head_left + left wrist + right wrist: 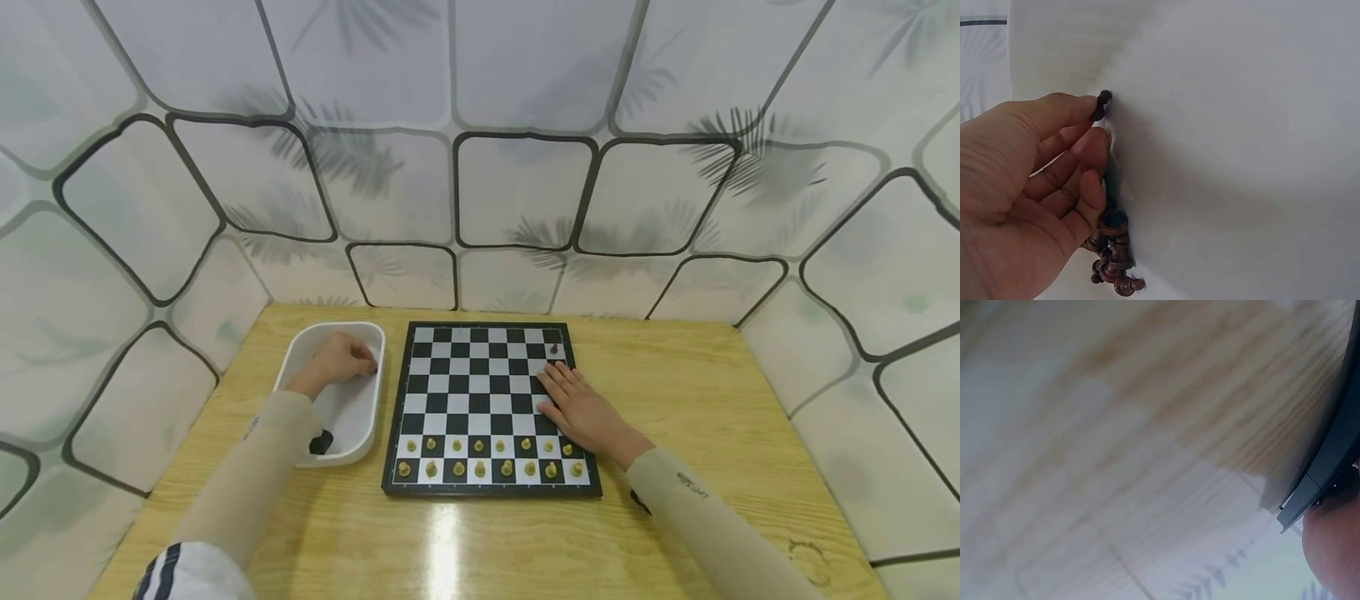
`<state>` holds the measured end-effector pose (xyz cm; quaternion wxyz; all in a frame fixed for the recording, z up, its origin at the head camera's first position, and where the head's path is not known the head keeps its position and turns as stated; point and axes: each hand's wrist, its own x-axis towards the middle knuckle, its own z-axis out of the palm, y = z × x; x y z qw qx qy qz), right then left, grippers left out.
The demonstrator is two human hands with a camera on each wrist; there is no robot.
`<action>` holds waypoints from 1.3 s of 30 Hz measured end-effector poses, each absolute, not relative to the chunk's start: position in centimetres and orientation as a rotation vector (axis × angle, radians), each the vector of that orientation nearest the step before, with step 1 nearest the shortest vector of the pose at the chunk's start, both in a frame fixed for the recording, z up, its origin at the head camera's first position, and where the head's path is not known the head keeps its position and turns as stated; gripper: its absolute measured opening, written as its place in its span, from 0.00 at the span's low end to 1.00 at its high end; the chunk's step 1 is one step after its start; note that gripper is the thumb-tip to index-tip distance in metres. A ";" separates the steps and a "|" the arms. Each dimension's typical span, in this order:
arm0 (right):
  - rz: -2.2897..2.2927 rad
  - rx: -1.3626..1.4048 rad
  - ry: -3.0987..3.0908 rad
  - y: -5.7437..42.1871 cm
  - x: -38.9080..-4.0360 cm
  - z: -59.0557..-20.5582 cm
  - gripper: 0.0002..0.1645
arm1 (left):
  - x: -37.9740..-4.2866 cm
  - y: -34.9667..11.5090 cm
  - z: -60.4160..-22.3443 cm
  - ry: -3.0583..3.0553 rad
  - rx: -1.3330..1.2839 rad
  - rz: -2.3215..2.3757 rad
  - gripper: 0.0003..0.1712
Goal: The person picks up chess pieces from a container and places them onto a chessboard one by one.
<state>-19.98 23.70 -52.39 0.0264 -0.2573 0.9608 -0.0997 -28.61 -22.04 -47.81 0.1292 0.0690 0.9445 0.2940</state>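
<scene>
A striped white sleeve lies nearest, at 7 o'clock. In the white tub, the left hand's fingers pinch a dark chess piece at the 2 o'clock wall. Yellow pieces line the chessboard's 6 o'clock side. The right hand, fingers extended, rests at 3 o'clock. Apparent step: retrieving dark pieces; next move calls for a clear lift.

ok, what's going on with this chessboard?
A person's left hand pinches a small dark piece in the white tub, near other reddish-brown pieces. The right hand lies across the right edge of the chessboard. Two rows of yellow pieces line its near side; one dark-red piece stands near the far right corner.
</scene>
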 end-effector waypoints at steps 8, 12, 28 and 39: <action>-0.304 -0.789 2.971 23.6 -20.0 -52.5 0.39 | -28.6 -22.3 -48.0 2.777 0.211 0.808 0.10; -0.309 -0.789 2.968 23.6 -20.0 -52.3 0.39 | -28.6 -22.3 -48.0 2.775 0.276 0.815 0.13; -0.303 -0.816 2.974 23.6 -20.0 -52.6 0.39 | -28.2 -22.4 -47.6 2.791 0.363 0.754 0.09; -0.313 -0.827 2.982 23.7 -19.9 -52.4 0.39 | -28.7 -22.1 -47.8 2.863 0.425 0.664 0.06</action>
